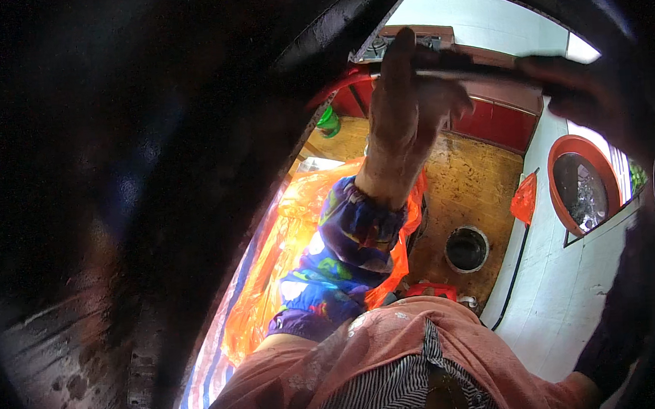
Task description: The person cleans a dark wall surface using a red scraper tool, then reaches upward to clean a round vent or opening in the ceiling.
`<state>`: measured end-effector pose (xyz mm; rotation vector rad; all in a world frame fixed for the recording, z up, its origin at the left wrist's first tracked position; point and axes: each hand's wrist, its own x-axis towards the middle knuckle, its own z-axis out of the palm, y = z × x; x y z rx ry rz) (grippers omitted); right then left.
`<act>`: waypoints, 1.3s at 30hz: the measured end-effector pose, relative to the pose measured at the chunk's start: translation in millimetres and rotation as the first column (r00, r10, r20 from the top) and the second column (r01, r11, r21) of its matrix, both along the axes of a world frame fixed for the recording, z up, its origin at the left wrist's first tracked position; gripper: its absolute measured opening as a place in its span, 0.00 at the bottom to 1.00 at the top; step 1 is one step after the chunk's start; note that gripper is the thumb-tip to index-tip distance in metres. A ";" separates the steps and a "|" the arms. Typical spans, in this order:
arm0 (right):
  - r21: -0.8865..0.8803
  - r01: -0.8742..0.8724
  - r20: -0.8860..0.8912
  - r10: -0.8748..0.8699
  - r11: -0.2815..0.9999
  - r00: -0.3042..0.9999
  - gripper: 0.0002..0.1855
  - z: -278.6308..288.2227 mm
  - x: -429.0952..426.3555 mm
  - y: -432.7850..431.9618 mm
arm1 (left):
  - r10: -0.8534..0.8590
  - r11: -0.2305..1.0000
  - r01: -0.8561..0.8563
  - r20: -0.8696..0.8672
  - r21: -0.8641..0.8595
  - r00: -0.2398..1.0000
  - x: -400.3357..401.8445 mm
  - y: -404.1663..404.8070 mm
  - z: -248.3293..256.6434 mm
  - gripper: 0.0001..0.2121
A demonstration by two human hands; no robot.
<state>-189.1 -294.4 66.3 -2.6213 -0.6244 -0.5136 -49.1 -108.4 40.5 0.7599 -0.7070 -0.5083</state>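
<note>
My left hand (411, 101), raised above the floor and bare below a colourful patterned oversleeve (357, 231), is around a thin, dark rod-like tool (482, 74). The tool runs roughly sideways across the upper view, with a red part (348, 82) at its left end. At its right end is my right hand (579, 85), in deep shadow, with the fingers against the tool; their exact grip is hard to make out. A large dark surface (135, 188), very near the camera, fills the left of the view and hides what lies behind it.
Orange plastic sheeting (284, 229) lies over striped cloth (238, 300) at my left. A round dark-centred container (467, 249) stands on the brown floor (472, 184). An orange-red basin (560, 190) is by the white wall (568, 280). Red cabinets (494, 121) and a green bucket (328, 123) are farther off.
</note>
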 end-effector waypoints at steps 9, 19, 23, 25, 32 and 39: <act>-0.169 0.049 0.009 -0.048 0.984 0.999 0.25 30.3 8.3 -4.2 | -0.220 0.878 0.193 -0.010 -0.437 0.975 18.8 -16.6 10.9 0.19; 0.063 0.035 0.064 -0.039 0.997 0.997 0.26 -11.1 25.6 -17.7 | 0.288 0.953 -0.230 0.350 -0.198 0.891 10.5 2.7 -4.3 0.18; 0.266 0.205 -0.071 -0.193 0.942 0.979 0.23 -32.4 6.7 25.7 | 0.038 0.996 -0.023 0.172 -0.090 0.984 40.7 8.2 -20.3 0.18; 0.255 0.176 -0.007 -0.180 0.951 0.984 0.25 -29.6 -2.1 27.8 | 0.017 0.998 -0.005 0.191 -0.064 0.981 29.1 10.9 -16.3 0.18; 0.094 0.209 0.001 -0.210 0.973 0.978 0.27 -54.3 -24.4 28.1 | 0.034 0.998 -0.027 0.120 -0.057 0.992 23.6 10.9 -13.8 0.20; 0.180 0.215 0.075 -0.231 0.960 0.970 0.17 -85.9 23.1 14.5 | -0.069 0.997 0.061 0.259 0.037 0.963 88.5 -43.7 -20.3 0.20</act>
